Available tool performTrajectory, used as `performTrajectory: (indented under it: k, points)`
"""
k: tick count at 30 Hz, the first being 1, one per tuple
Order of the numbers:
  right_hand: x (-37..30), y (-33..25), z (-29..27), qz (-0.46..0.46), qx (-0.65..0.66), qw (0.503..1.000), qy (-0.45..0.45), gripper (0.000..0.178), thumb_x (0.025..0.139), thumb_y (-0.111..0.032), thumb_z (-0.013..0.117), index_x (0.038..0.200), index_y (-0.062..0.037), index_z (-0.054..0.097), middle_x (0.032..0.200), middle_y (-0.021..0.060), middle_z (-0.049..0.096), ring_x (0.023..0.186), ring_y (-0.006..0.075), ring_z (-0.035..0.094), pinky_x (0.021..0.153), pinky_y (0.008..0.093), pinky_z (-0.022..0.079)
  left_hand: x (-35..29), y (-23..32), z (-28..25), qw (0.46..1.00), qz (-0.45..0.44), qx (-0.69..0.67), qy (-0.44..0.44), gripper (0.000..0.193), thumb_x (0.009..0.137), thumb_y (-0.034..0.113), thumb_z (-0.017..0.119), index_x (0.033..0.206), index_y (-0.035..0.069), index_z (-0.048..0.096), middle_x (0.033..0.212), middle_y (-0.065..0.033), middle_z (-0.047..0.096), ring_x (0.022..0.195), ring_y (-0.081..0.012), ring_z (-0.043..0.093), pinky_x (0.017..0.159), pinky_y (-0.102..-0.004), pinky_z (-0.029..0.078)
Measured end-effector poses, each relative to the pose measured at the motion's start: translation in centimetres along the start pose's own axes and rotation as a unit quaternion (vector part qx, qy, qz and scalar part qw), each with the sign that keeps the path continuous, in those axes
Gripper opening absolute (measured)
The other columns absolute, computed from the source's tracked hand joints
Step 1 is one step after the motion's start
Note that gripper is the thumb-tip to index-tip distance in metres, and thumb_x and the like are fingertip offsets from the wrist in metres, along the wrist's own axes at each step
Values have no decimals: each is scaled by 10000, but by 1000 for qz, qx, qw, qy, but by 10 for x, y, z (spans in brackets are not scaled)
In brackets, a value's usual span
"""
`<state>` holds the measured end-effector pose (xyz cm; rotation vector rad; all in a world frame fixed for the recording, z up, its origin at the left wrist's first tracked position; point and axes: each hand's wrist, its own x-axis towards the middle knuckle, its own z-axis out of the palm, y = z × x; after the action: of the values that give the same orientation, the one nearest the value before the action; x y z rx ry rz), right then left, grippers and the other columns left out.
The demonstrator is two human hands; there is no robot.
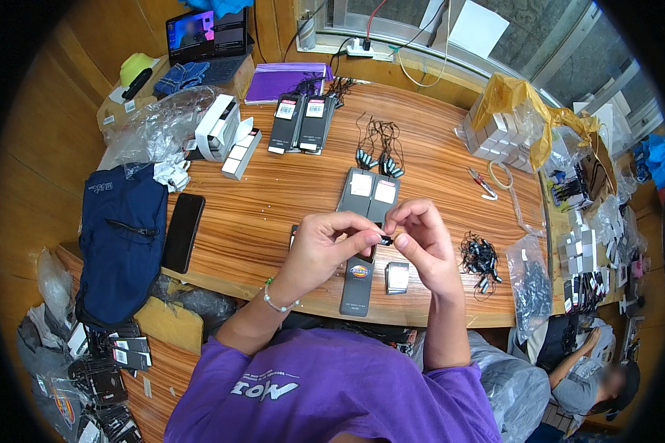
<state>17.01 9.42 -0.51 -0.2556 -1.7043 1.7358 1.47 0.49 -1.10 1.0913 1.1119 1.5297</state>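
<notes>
- In the head view, I see the left hand [331, 241] pinching a small black piece [385, 241] between both hands.
- The right hand [428, 245] curls close on its right; I can't tell if it pinches.
- Nearer the body, a long grey card [356, 297] points bodyward on the tabletop [440, 136].

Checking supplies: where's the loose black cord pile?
In the head view, the black cord pile lies on the table, right of the right hand, just left of a clear plastic bag.
</notes>
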Motion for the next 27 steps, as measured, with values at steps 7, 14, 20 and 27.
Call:
performTrajectory:
  k: [7, 14, 20, 27]
  points:
    - [-1, 15, 5, 45, 178, 983, -24, 249, 855, -133, 596, 1030, -74, 430, 876, 20, 461, 834, 107, 446, 777, 263, 386, -1, 0, 5, 999, 29, -17, -19, 89, 829, 58, 624, 872, -15, 654, 731, -26, 626, 649, -58, 561, 562, -185, 443]
    - [-3, 20, 3, 88, 161, 983, -20, 280, 911, -269, 515, 1066, -53, 430, 946, 56, 524, 936, 150, 506, 858, 287, 399, 2, 6, 4, 992, 59, 105, 21, 100, 793, 41, 650, 879, -10, 656, 742, -48, 597, 657, -101, 544, 604, -224, 440]
    - [-4, 42, 0, 157, 147, 977, 9, 255, 952, -272, 424, 950, -38, 523, 910, 93, 601, 829, 144, 568, 760, 267, 457, 29, -9, -6, 888, 250, 380, 72, 268, 773, 145, 667, 1004, 14, 631, 1009, -105, 541, 794, -219, 551, 728, -346, 448]
    - [-12, 48, -5, 102, 324, 930, 141, 235, 946, -248, 427, 846, -43, 485, 854, 131, 566, 858, 197, 545, 786, 308, 449, -9, -30, 16, 957, 58, 283, -8, 449, 811, 12, 604, 1201, 35, 383, 1036, -121, 517, 841, -181, 585, 729, -284, 496]
